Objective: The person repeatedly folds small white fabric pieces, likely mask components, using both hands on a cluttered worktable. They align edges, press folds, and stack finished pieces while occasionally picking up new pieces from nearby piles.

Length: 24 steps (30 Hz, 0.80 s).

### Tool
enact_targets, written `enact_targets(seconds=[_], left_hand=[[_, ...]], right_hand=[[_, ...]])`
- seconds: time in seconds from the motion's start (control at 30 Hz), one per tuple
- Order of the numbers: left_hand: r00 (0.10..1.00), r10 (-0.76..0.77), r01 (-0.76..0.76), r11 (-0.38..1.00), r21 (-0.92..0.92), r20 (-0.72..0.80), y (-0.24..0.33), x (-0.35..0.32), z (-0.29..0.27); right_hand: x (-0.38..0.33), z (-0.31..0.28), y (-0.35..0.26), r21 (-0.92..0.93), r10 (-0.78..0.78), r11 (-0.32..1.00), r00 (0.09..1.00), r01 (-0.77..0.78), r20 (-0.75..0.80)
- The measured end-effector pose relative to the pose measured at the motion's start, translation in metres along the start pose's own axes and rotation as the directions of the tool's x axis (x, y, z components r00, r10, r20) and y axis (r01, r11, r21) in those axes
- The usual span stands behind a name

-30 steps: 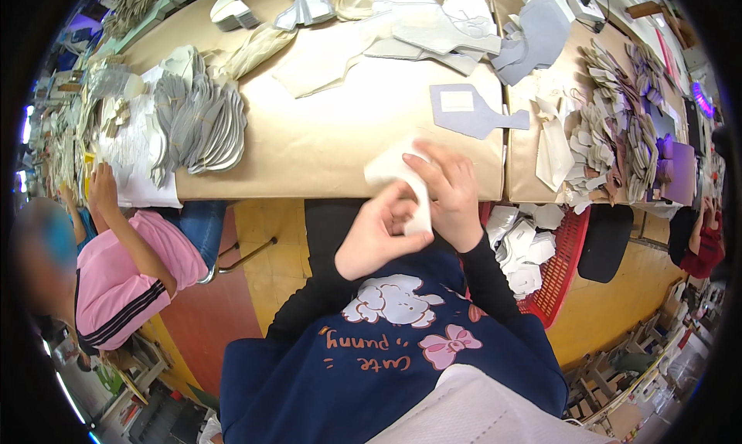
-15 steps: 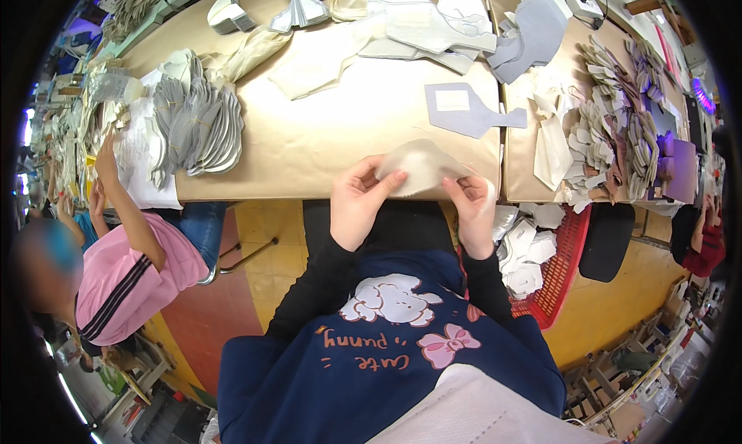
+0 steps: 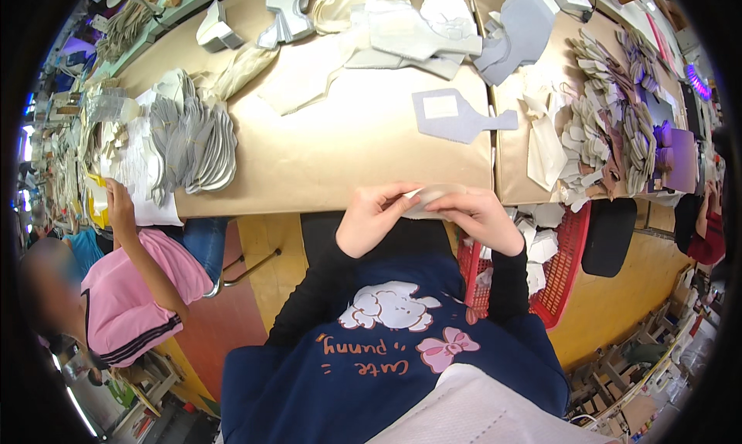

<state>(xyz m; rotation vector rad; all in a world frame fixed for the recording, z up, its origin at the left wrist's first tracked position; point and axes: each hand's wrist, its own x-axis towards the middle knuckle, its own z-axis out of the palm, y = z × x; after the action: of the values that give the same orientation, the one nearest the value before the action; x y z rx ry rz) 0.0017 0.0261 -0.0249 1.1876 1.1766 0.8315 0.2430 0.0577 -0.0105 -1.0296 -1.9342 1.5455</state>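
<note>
A thin cream-coloured cut piece (image 3: 430,196) is pinched between both my hands at the table's near edge. My left hand (image 3: 372,217) grips its left side with thumb and fingers. From the right, my right hand (image 3: 481,212) holds it close to the left hand's fingertips, with the fingers pressed together. The piece looks curved or folded; part of it is hidden behind my fingers. Beyond my hands, a grey-blue cut piece (image 3: 471,125) with a pale rectangle on it lies flat on the paper-covered table (image 3: 340,154).
Bundled grey pieces (image 3: 193,139) lie at the left, white and cream pieces (image 3: 421,30) at the back, more stacks (image 3: 599,142) at the right. A red basket (image 3: 563,278) with white scraps stands below the table. A person in pink (image 3: 143,289) sits at the left.
My right hand has moved left, next to my left hand. The piece, spread wider before, now shows as a smaller curved shape between them. The person's arm at the left has lowered.
</note>
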Motion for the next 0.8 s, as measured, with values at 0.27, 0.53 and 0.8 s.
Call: enact_targets(seconds=[0.27, 0.53, 0.8], left_hand=[[0.887, 0.461, -0.301, 0.630, 0.716, -0.033, -0.027, 0.091, 0.011], [0.894, 0.402, -0.350, 0.357, 0.866, 0.196, -0.041, 0.121, 0.001], [0.926, 0.314, 0.069, 0.410, 0.909, -0.211, -0.057, 0.052, -0.012]], right_hand=[[-0.031, -0.014, 0.011, 0.075, 0.124, 0.992, 0.801, -0.099, -0.586], [-0.065, -0.025, 0.015, 0.115, 0.218, 0.975, 0.701, -0.191, -0.679], [-0.057, -0.033, 0.021, 0.122, 0.220, 0.974, 0.666, -0.192, -0.712]])
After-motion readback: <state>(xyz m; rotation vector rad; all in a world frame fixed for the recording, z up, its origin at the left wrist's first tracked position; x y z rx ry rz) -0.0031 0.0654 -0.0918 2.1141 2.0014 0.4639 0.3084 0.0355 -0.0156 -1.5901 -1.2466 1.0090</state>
